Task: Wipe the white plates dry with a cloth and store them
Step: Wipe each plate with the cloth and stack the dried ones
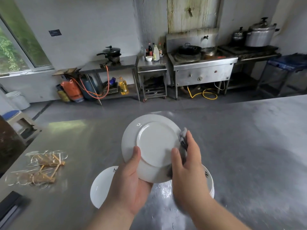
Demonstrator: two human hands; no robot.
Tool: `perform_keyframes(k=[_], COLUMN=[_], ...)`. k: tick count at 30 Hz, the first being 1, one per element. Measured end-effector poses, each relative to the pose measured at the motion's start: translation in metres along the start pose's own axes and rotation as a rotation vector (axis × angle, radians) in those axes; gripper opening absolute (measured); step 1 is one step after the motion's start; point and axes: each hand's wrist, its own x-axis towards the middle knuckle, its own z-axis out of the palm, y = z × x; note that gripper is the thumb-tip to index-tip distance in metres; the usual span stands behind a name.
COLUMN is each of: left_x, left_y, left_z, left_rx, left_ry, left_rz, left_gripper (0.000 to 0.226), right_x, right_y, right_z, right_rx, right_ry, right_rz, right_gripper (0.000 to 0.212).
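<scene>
White plate (154, 145): you held it tilted above the bench (249, 146), its underside turned toward you.
Left grip (131, 183): it was closed on the plate's near-left rim, thumb laid on the underside and fingers curled beneath.
Right grip (187, 170): it pinched the dark cloth (183, 138) against the plate's right rim, thumb on the underside.
Lone plate (101, 186): it lay on the bench under your left wrist.
Plate stack (210, 183): it sat under your right wrist.
Clear packets (43, 166): they lay well apart, at the bench's left.
</scene>
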Motion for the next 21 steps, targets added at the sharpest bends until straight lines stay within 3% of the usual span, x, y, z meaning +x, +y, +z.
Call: perform_keyframes(k=[3,8,12,14,16,19,21], left_x=[-0.003,-0.003,0.004,0.008,0.013,0.017,0.018], left_y=[-0.01,-0.001,0.012,0.008,0.002,-0.007,-0.014], left_z=[0.001,0.0,-0.001,-0.001,0.002,0.009,0.015], left_rx=[-0.004,-0.071,0.091,0.086,0.05,-0.011,-0.042], left_ry=[-0.04,-0.219,-0.11,-0.075,-0.004,0.043,0.011], left_rz=[-0.034,-0.038,-0.054,-0.085,-0.092,-0.177,-0.278], left_gripper=[0.06,0.046,0.047,0.049,0.055,0.068,0.074], right_x=[-0.015,0.048,0.073,0.066,0.04,-0.03,-0.053], right_y=[0.008,-0.014,-0.031,-0.03,-0.018,-0.001,0.008], right_z=[0.007,-0.028,-0.051,-0.051,-0.041,-0.007,0.007], right_rx=[-0.008,0.052,-0.125,-0.222,-0.288,-0.352,-0.458], right_ry=[-0.023,0.022,-0.178,-0.188,-0.101,-0.089,-0.074], right_rz=[0.018,0.009,-0.144,-0.208,-0.222,-0.109,-0.053], right_gripper=[0.069,0.052,0.046,0.041,0.052,0.085,0.09])
